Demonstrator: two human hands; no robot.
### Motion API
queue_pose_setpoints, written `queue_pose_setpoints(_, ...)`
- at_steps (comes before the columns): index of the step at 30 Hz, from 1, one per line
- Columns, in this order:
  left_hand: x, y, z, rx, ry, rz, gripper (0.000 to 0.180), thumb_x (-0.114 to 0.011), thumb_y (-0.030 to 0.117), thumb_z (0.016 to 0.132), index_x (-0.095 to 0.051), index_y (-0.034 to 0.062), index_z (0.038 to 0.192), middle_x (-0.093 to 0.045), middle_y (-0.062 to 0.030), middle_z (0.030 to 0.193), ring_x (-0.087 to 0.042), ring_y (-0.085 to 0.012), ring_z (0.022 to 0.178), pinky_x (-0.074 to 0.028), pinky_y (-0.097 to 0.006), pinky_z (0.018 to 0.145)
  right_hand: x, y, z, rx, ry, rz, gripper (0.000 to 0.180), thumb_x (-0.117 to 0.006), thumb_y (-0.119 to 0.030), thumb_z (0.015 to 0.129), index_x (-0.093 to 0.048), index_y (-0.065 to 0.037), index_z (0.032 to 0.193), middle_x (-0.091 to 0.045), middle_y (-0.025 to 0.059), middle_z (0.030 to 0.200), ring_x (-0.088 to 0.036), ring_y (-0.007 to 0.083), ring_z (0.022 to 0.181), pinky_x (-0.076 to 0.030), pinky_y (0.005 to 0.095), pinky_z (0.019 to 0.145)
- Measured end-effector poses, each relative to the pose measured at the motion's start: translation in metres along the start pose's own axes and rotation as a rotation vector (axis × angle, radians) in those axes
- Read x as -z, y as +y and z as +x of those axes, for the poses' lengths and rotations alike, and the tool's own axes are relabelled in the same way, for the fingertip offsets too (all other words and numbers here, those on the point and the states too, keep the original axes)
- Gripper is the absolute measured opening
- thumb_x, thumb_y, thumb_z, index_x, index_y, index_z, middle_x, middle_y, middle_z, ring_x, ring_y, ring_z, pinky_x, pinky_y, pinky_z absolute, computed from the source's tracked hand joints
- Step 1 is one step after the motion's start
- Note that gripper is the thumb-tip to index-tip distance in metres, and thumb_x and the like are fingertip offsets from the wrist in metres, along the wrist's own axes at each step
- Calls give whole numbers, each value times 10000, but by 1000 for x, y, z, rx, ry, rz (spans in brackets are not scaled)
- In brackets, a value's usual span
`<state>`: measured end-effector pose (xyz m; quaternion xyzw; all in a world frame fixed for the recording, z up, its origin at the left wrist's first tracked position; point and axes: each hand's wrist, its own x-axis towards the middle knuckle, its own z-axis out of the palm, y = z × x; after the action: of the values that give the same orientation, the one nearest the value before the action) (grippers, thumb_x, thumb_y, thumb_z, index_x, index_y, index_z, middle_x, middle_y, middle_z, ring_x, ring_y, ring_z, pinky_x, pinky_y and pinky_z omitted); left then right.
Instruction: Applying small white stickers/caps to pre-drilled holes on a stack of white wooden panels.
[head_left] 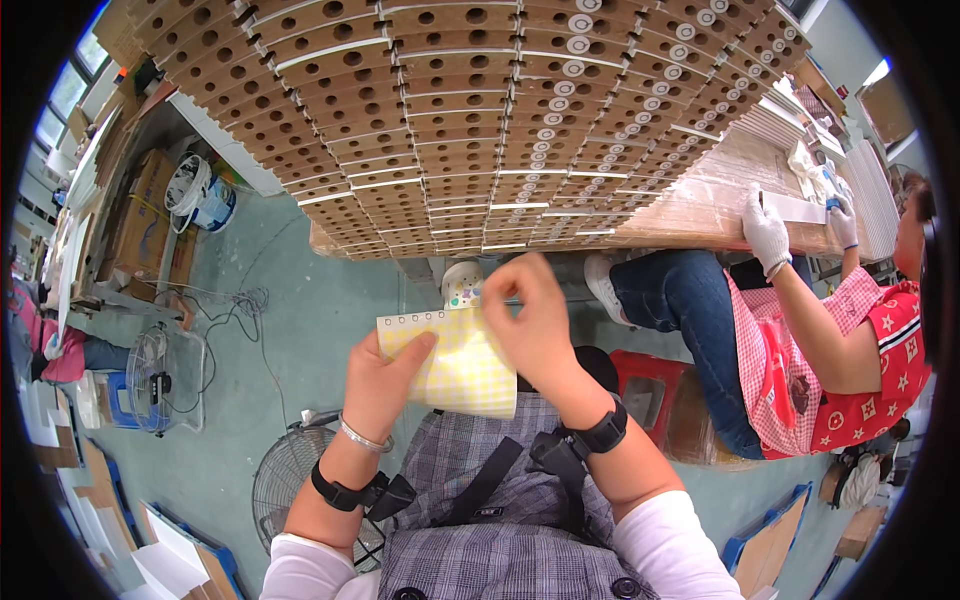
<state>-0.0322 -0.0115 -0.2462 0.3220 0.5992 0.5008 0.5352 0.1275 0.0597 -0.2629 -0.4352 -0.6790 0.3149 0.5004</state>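
My left hand [385, 372] grips a yellow-and-white checked sheet [460, 365] by its left side, thumb on top. Small round marks, which look like stickers, line the sheet's upper left edge. Over the sheet's right part is my right hand [530, 325], its thumb and forefinger curled together in a pinch. Whatever those fingertips may hold is too small to make out. Ahead of both hands stands a wide stack of brown cardboard pieces [450, 155] with round holes; white round stickers [548, 133] sit along its right-hand columns.
To the right a seated co-worker in white gloves [767, 232] handles a white strip [795, 208] at the wrapped table. A red stool [648, 385] is beside me. Floor fans [290, 470], loose cables [245, 300] and a white-and-blue bucket [203, 195] are on my left.
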Motion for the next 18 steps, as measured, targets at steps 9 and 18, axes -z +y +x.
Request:
queue_pose_setpoints(9,6,-4,3,-7,22,22,186,-651,80,831,-626,-33,976,-668,-83,898,-630,-120,763,-506,-246,681,-11,25,26,-69,370,-32,101,-670,-40,765,-569,-32,770,-478,44,765,-488,168,694,-412,284,656)
queue_pose_setpoints(18,6,-4,4,-29,20,24,183,-652,87,830,-629,-19,978,-668,-71,898,-626,-115,761,-497,-244,682,-18,25,31,-49,452,-176,124,-686,-102,766,-574,-55,742,-477,36,734,-490,203,699,-386,328,682)
